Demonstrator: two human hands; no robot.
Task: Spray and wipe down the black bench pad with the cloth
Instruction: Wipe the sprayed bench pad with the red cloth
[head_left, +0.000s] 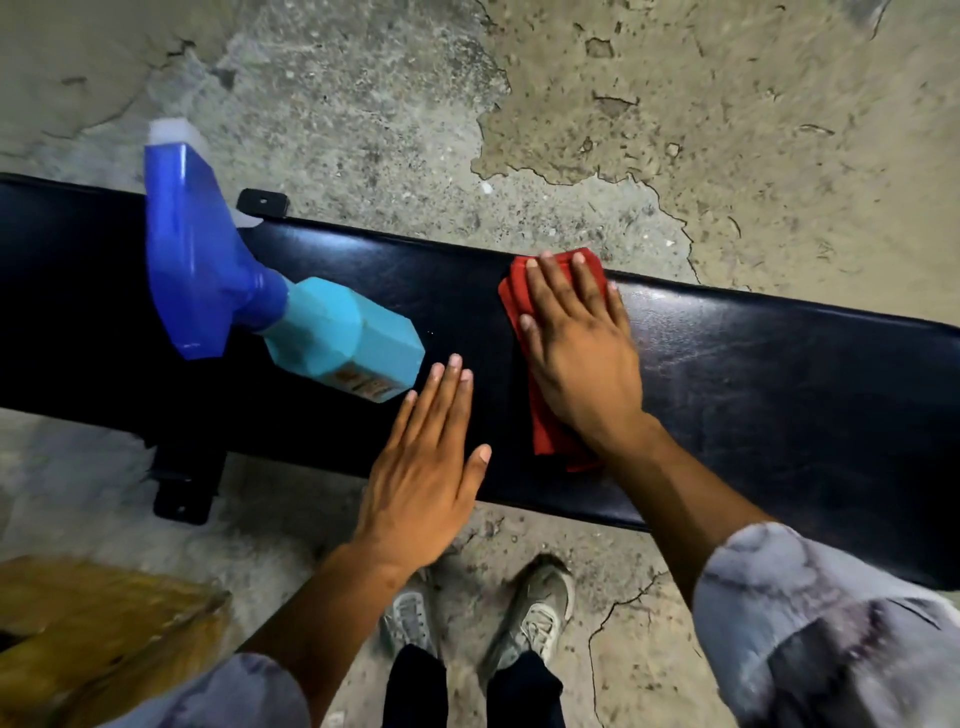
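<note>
Sleeves frame 2 hands: right hand (576, 353) pressed flat on cloth (545, 431), left hand (426, 467) open, empty. Pad (779, 374) runs left-right, unwiped length rightward; bottle (291, 312) lies left.

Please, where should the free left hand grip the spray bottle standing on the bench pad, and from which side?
Probably around the teal body, just below the blue trigger head. The spray bottle stands upright and its near side is unobstructed. The left hand rests flat beside its base, so come from the person's side, fingers wrapping around.
</note>
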